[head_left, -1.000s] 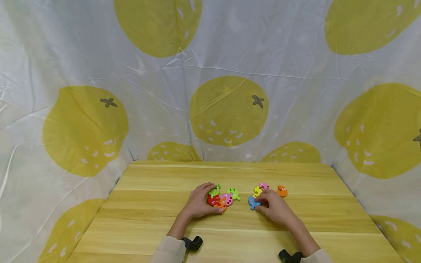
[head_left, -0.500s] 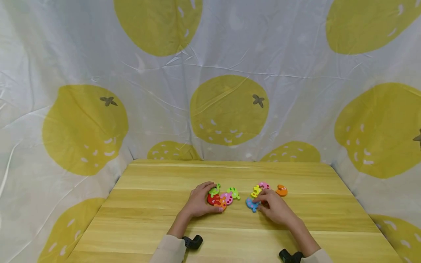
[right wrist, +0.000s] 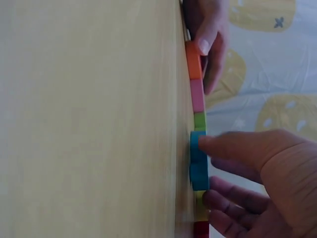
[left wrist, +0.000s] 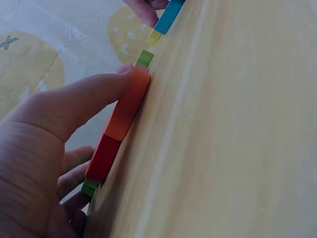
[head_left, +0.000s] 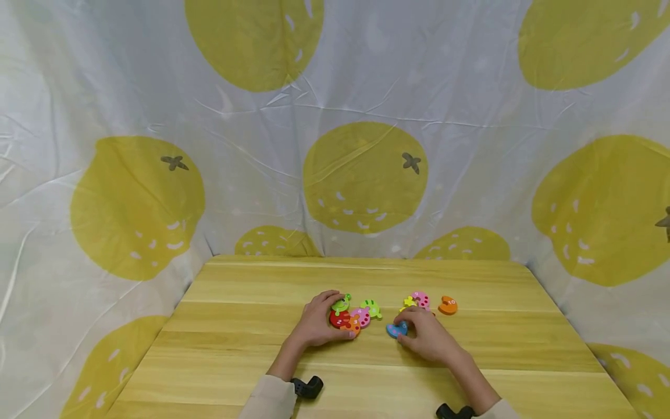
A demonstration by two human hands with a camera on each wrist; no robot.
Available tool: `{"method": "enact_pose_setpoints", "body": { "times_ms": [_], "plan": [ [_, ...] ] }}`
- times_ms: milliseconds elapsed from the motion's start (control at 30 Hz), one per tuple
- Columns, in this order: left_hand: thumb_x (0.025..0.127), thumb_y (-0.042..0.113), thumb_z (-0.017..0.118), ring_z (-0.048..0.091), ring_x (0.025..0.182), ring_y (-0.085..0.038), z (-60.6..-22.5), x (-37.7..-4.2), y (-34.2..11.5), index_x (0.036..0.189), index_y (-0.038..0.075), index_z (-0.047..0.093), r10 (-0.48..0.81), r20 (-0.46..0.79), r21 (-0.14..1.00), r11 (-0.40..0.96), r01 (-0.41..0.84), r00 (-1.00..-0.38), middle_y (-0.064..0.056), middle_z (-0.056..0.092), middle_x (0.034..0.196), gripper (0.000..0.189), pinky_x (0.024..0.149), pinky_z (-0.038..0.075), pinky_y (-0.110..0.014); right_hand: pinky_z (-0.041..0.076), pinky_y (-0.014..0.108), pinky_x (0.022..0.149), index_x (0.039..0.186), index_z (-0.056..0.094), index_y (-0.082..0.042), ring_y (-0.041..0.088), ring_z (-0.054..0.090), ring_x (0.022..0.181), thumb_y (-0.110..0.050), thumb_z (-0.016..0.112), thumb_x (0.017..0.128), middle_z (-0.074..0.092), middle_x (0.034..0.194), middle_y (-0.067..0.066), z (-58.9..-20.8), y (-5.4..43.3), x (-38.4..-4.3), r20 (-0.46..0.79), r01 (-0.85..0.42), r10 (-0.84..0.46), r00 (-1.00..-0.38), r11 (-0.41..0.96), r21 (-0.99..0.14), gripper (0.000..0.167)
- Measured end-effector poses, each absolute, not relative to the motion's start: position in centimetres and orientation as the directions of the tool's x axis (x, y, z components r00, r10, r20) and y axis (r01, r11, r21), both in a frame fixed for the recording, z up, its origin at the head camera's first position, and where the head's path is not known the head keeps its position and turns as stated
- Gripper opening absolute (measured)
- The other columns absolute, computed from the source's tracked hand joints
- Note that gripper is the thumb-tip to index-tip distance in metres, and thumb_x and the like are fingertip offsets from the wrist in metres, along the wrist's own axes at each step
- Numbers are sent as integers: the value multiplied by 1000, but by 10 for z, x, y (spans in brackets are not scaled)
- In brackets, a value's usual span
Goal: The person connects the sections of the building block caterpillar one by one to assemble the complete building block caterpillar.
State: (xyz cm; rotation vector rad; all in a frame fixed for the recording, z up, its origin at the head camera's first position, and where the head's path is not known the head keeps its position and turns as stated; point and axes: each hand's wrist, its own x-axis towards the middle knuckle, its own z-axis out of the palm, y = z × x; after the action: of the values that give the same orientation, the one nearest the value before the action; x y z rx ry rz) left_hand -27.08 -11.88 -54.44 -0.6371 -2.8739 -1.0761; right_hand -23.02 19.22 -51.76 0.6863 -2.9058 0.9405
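Observation:
My left hand (head_left: 315,321) holds a row of joined, numbered caterpillar puzzle pieces flat on the table. Its thumb lies against the orange piece (left wrist: 128,106), and its fingers reach round to the green head piece (head_left: 341,304). Between them sits a red piece (head_left: 339,319) marked 2; a pink piece (head_left: 360,317) and a green striped piece (head_left: 371,308) continue the row rightward. With thumb and fingers, my right hand (head_left: 430,336) pinches a blue puzzle piece (head_left: 395,331), apart from that row. In the right wrist view the blue piece (right wrist: 199,159) appears tilted or turned on the tabletop; which, I cannot tell.
Behind the right hand lie a yellow piece (head_left: 409,302) and a pink piece (head_left: 420,299), with a red piece mostly hidden. An orange piece (head_left: 448,305) marked 10 rests farther right. Fabric printed with yellow fruit surrounds the wooden table (head_left: 262,279).
My right hand has drawn the blue piece leftward and toward me, away from the yellow piece, and turned it. The left hand and its row of pieces have stayed put.

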Motion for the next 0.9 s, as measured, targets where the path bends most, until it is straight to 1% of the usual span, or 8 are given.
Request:
{"method": "enact_pose_setpoints", "body": {
  "times_ms": [100,167,400,567,667,767,900],
  "plan": [
    [69,63,85,38,149,-35,-544,-270,-118,151,19,52,361,146,625,688,369,-921,-7,43,161,99,118,30,-59,52,32,85,111,73,-12,16,60,100,-26,87,83,69,112,0,-518,190,-230,144,-392,-381,-913,726,-565,35],
    [69,64,85,37,149,-35,-544,-269,-117,152,18,52,358,152,616,695,371,-921,-7,42,161,101,119,29,-60,52,30,83,112,73,-10,14,59,97,-29,89,81,69,111,1,-519,189,-229,150,-381,-363,-920,730,-567,40],
    [64,70,85,39,148,-35,-547,-267,-115,151,18,52,337,158,600,714,361,-928,-7,46,158,107,118,30,-60,49,23,75,110,73,-8,10,55,85,-25,89,81,68,98,-3,-527,186,-229,166,-362,-330,-929,725,-585,37],
    [63,70,87,41,145,-34,-546,-267,-116,150,19,54,321,151,613,711,343,-935,-6,47,155,106,117,36,-59,47,22,71,115,73,-9,10,53,81,-23,87,83,64,92,-4,-526,183,-232,172,-333,-290,-941,718,-611,38],
    [63,72,86,42,145,-33,-545,-269,-117,149,20,54,317,143,593,731,338,-938,-6,47,155,106,116,38,-59,47,23,71,118,72,-10,11,54,81,-23,86,84,63,94,-3,-523,181,-234,177,-319,-267,-947,721,-615,40],
    [63,74,85,43,144,-34,-541,-270,-118,149,20,54,319,146,574,743,343,-936,-7,47,156,106,116,37,-59,49,25,76,120,72,-11,13,56,85,-23,87,83,66,102,-2,-520,179,-236,182,-309,-251,-951,725,-615,41],
    [63,71,86,44,143,-35,-538,-269,-122,148,17,55,320,150,583,735,345,-936,-9,48,155,105,115,40,-60,50,27,79,123,71,-10,15,57,88,-21,86,83,68,106,-1,-516,174,-236,178,-305,-250,-952,713,-631,44]
  ]
}}
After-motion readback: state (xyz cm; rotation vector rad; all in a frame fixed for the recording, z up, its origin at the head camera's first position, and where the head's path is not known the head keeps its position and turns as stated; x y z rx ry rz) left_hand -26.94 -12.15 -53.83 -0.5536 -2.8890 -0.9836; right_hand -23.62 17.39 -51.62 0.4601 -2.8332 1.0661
